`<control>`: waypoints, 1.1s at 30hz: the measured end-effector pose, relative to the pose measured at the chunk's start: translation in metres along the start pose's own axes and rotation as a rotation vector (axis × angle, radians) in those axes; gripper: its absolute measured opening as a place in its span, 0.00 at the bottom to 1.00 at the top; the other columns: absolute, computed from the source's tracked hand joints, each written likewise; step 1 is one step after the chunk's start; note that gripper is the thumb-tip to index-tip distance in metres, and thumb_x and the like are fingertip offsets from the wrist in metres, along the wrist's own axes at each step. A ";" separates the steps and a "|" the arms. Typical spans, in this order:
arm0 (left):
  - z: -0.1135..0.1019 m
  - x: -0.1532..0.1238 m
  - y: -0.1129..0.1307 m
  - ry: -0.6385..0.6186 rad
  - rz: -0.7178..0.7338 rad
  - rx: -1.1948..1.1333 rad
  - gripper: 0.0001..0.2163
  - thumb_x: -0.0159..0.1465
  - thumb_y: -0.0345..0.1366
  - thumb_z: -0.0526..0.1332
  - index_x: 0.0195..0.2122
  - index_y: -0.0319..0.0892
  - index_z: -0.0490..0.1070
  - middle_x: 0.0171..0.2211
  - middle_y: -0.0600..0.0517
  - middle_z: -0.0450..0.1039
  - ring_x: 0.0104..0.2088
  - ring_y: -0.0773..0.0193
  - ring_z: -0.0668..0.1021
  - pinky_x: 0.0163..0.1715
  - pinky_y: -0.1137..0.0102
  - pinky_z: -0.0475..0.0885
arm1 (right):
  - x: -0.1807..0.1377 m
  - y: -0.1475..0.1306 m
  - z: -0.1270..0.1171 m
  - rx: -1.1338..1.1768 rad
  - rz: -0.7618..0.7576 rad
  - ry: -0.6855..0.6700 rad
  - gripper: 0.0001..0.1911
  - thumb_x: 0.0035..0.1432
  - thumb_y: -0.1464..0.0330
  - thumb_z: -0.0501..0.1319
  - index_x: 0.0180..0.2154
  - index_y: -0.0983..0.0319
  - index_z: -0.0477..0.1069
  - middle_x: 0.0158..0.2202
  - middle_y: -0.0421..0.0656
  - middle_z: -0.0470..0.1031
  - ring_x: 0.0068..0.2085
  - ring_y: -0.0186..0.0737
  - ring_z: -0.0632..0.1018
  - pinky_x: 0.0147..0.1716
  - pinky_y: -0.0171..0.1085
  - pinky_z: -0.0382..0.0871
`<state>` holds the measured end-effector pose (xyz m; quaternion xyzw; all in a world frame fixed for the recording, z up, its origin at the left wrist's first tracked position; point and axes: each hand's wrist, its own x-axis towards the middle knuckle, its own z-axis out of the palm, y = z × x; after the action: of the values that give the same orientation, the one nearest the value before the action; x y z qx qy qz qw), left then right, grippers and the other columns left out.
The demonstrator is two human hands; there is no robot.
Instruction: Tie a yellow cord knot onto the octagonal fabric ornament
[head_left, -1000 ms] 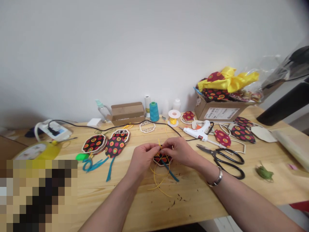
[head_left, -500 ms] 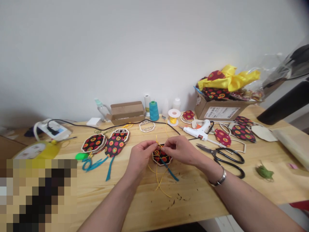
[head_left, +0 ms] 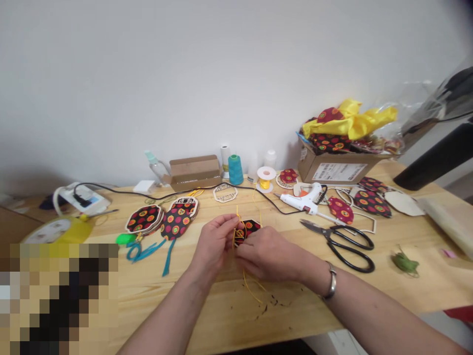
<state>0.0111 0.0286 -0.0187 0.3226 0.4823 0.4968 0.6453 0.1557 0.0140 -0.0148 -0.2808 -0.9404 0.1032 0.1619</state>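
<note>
My left hand point(head_left: 218, 235) pinches a yellow cord point(head_left: 237, 215) between thumb and forefinger, with a small loop standing up above the fingertips. Just right of it, my right hand point(head_left: 268, 252) is closed low over the front of an octagonal, floral-patterned piece point(head_left: 252, 228) with a pale rim. What its fingers grip is hidden from me. Loose ends of the cord trail onto the table below the hands, and one strand runs up toward a spool of yellow cord point(head_left: 266, 180). The blue strip on the piece is covered by my right hand.
Black-handled scissors point(head_left: 351, 241) and a white glue gun point(head_left: 305, 199) lie to the right. Patterned pieces point(head_left: 144, 219) are stacked at left. Along the wall stand a blue thread cone point(head_left: 235, 170) and an open cardboard box point(head_left: 194, 175). A fabric-filled carton point(head_left: 338, 165) sits at back right.
My right hand has moved down and toward me, from pinching beside the left fingertips to covering the piece's lower part. My left hand keeps its pinch on the cord.
</note>
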 end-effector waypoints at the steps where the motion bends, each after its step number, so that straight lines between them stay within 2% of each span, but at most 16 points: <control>1: 0.000 0.000 0.000 0.000 0.000 -0.002 0.08 0.49 0.34 0.65 0.29 0.36 0.71 0.21 0.54 0.71 0.15 0.79 0.62 0.14 0.81 0.52 | 0.000 0.000 -0.003 0.112 0.004 0.042 0.09 0.55 0.69 0.54 0.25 0.64 0.67 0.22 0.41 0.71 0.24 0.32 0.68 0.25 0.33 0.55; 2: 0.000 0.000 0.000 -0.004 -0.005 -0.008 0.08 0.49 0.34 0.65 0.29 0.36 0.71 0.20 0.54 0.70 0.16 0.77 0.64 0.15 0.81 0.55 | 0.002 0.000 -0.006 0.226 0.052 0.117 0.11 0.56 0.67 0.53 0.24 0.64 0.67 0.22 0.40 0.70 0.25 0.31 0.67 0.26 0.33 0.57; 4: 0.002 -0.001 0.000 -0.012 -0.019 -0.031 0.08 0.48 0.33 0.65 0.28 0.37 0.71 0.20 0.55 0.69 0.18 0.75 0.68 0.17 0.80 0.59 | 0.005 0.003 -0.010 0.431 0.255 0.326 0.13 0.58 0.66 0.52 0.24 0.64 0.66 0.23 0.40 0.68 0.26 0.31 0.67 0.28 0.32 0.59; 6: 0.003 -0.001 0.000 -0.013 -0.027 -0.040 0.08 0.47 0.32 0.66 0.28 0.36 0.72 0.19 0.56 0.68 0.18 0.75 0.68 0.18 0.80 0.59 | 0.010 0.008 -0.011 0.649 0.500 0.497 0.11 0.57 0.66 0.52 0.26 0.64 0.66 0.26 0.41 0.68 0.28 0.32 0.68 0.29 0.33 0.61; 7: 0.004 -0.002 0.001 -0.012 -0.029 -0.033 0.08 0.47 0.33 0.66 0.28 0.36 0.72 0.19 0.56 0.68 0.18 0.76 0.67 0.17 0.81 0.58 | 0.012 0.012 -0.010 0.793 0.591 0.535 0.10 0.56 0.65 0.54 0.28 0.64 0.65 0.27 0.41 0.68 0.29 0.32 0.69 0.30 0.33 0.63; 10: 0.006 -0.003 0.001 -0.031 -0.028 0.036 0.09 0.49 0.35 0.65 0.29 0.36 0.74 0.16 0.57 0.65 0.15 0.78 0.61 0.14 0.81 0.51 | 0.015 0.017 -0.007 1.276 0.677 0.464 0.11 0.52 0.61 0.57 0.32 0.63 0.64 0.30 0.40 0.67 0.31 0.33 0.71 0.32 0.34 0.67; 12: 0.007 -0.005 0.003 -0.060 -0.008 0.103 0.09 0.50 0.36 0.64 0.30 0.37 0.74 0.14 0.58 0.62 0.14 0.78 0.58 0.13 0.80 0.48 | 0.015 0.017 -0.005 1.442 0.651 0.370 0.13 0.51 0.60 0.58 0.34 0.62 0.63 0.30 0.40 0.68 0.30 0.33 0.72 0.30 0.34 0.68; 15: 0.010 -0.008 0.005 -0.120 0.027 0.177 0.08 0.51 0.36 0.63 0.28 0.37 0.75 0.11 0.60 0.58 0.13 0.77 0.56 0.13 0.78 0.49 | 0.014 0.015 -0.005 1.394 0.663 0.296 0.13 0.50 0.59 0.59 0.33 0.62 0.65 0.23 0.37 0.68 0.22 0.31 0.71 0.20 0.31 0.65; 18: 0.012 -0.010 0.007 -0.142 0.036 0.197 0.07 0.52 0.35 0.62 0.27 0.38 0.76 0.10 0.61 0.57 0.12 0.77 0.56 0.15 0.77 0.52 | 0.015 0.016 -0.006 1.287 0.737 0.346 0.13 0.46 0.61 0.62 0.30 0.64 0.67 0.16 0.34 0.63 0.16 0.27 0.64 0.14 0.28 0.56; 23: 0.012 -0.010 0.006 -0.113 0.017 0.216 0.07 0.51 0.35 0.63 0.29 0.38 0.76 0.10 0.61 0.55 0.13 0.77 0.56 0.15 0.78 0.52 | 0.016 0.021 -0.007 1.230 0.784 0.452 0.10 0.41 0.64 0.64 0.23 0.66 0.69 0.17 0.36 0.66 0.17 0.25 0.61 0.16 0.28 0.54; 28: 0.013 -0.010 0.007 -0.102 0.003 0.239 0.07 0.51 0.36 0.64 0.27 0.37 0.75 0.11 0.61 0.57 0.14 0.77 0.56 0.15 0.78 0.51 | 0.016 0.023 -0.008 1.204 0.785 0.479 0.09 0.41 0.65 0.64 0.22 0.66 0.69 0.18 0.37 0.67 0.20 0.27 0.63 0.18 0.29 0.55; 33: 0.010 -0.009 0.004 -0.104 0.020 0.248 0.08 0.50 0.38 0.64 0.24 0.36 0.74 0.11 0.60 0.56 0.14 0.77 0.55 0.15 0.78 0.49 | 0.015 0.025 -0.007 1.190 0.780 0.474 0.10 0.43 0.64 0.63 0.23 0.65 0.69 0.19 0.37 0.66 0.20 0.26 0.61 0.18 0.28 0.53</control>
<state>0.0188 0.0219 -0.0089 0.4300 0.5025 0.4226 0.6196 0.1590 0.0437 -0.0117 -0.4734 -0.4982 0.5807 0.4364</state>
